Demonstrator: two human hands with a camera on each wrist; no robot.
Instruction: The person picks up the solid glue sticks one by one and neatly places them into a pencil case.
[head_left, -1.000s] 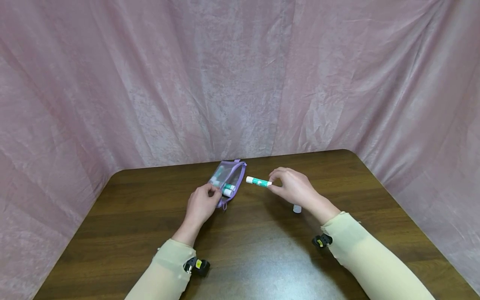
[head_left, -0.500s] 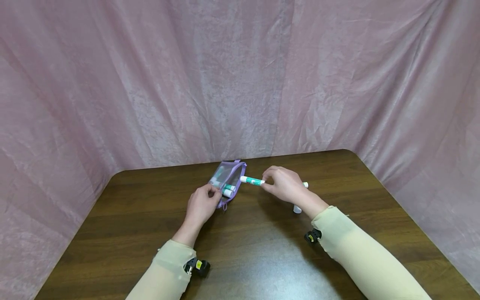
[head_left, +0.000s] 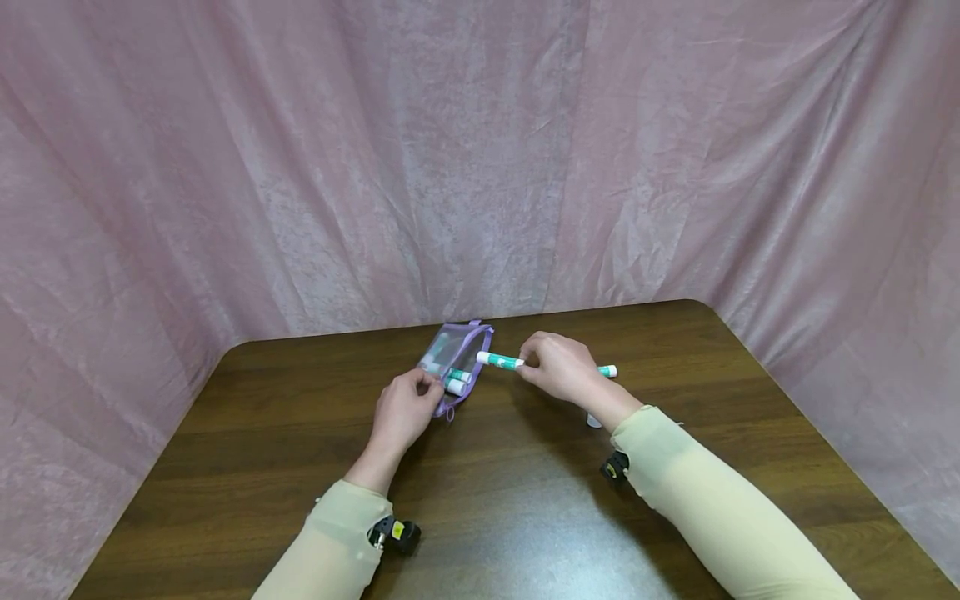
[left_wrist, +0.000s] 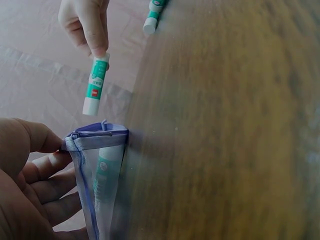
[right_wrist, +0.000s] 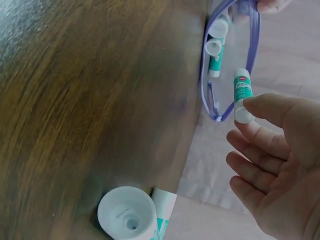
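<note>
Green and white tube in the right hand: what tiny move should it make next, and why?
Probably slide the tube gently into the pouch. The right hand pinches one end, the free end points at the pouch's open mouth but isn't inside yet, the left hand holds the pouch's edge, and other tubes lie inside.

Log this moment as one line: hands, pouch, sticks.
left hand: pinches mesh pouch | right hand: holds glue stick just outside pouch | pouch: open, green-and-white sticks inside | table: two other sticks

Left grip, right grip: fingertip pinches
</note>
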